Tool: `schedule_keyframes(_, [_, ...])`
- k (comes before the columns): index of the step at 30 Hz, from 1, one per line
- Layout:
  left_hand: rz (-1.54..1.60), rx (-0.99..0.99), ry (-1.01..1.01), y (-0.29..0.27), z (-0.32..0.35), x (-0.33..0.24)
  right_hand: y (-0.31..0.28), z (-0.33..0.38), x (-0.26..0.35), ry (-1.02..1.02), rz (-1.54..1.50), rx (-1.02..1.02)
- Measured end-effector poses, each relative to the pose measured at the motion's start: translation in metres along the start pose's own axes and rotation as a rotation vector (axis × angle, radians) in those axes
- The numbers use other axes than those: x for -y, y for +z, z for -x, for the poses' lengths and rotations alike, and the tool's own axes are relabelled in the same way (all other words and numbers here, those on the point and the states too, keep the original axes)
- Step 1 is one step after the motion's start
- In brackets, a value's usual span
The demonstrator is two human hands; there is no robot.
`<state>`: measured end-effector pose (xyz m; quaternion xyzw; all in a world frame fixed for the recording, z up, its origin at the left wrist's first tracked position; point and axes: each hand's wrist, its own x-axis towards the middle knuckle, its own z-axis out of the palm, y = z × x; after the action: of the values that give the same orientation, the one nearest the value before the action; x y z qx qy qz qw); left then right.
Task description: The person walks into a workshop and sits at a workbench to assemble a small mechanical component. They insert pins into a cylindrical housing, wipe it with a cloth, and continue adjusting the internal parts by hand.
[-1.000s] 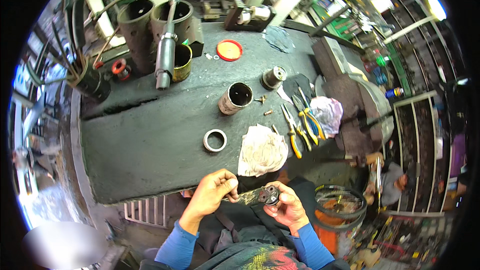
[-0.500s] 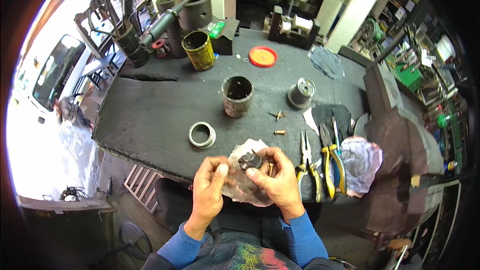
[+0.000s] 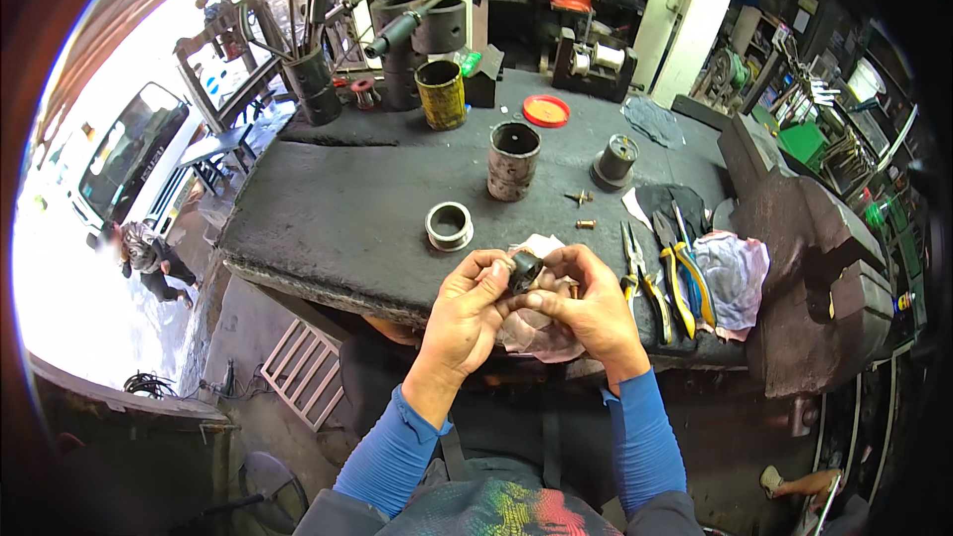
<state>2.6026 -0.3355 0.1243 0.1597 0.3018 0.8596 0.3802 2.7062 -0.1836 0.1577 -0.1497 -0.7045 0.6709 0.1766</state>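
Observation:
Above a pale pink cloth (image 3: 544,339) at the bench's front edge, I hold a small dark round metal part (image 3: 524,271) between both hands. My left hand (image 3: 467,316) is closed on its left side with thumb and fingers. My right hand (image 3: 594,316) pinches it from the other side, its fingertips hiding much of the part. A small brass fitting (image 3: 575,289) shows beside the right fingers; whether it is held or lies on the cloth I cannot tell. Just beyond lie another brass fitting (image 3: 586,224) and a winged brass piece (image 3: 580,199).
On the bench (image 3: 338,208) stand a metal ring (image 3: 449,227), an open metal cylinder (image 3: 513,161), a flanged cup (image 3: 615,161) and a yellow can (image 3: 441,95). Right of my hands lie long-nose pliers (image 3: 645,278), cutting pliers (image 3: 685,278) and a rag (image 3: 733,278). A person (image 3: 154,258) is outside at left.
My left hand, earlier apart from the dark part, now grips it together with my right hand. The head view has shifted, so the bench sits differently in the picture.

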Motion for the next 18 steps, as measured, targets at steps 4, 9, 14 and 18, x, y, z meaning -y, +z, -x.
schedule_keyframes(4, [0.183,-0.01,-0.075,0.0,0.001,-0.007,-0.013,-0.001,-0.011,0.065,0.125,-0.085])
schedule_keyframes(9, [0.213,0.036,-0.123,0.002,-0.004,-0.004,-0.017,-0.007,-0.018,-0.075,0.366,-0.113])
schedule_keyframes(14, [-0.666,-0.035,0.302,0.011,-0.012,-0.001,-0.01,-0.017,-0.026,-0.005,-0.002,-0.104])
schedule_keyframes(18, [-1.401,0.069,0.503,0.012,-0.011,0.003,-0.005,-0.017,-0.044,-0.222,0.218,-0.309])
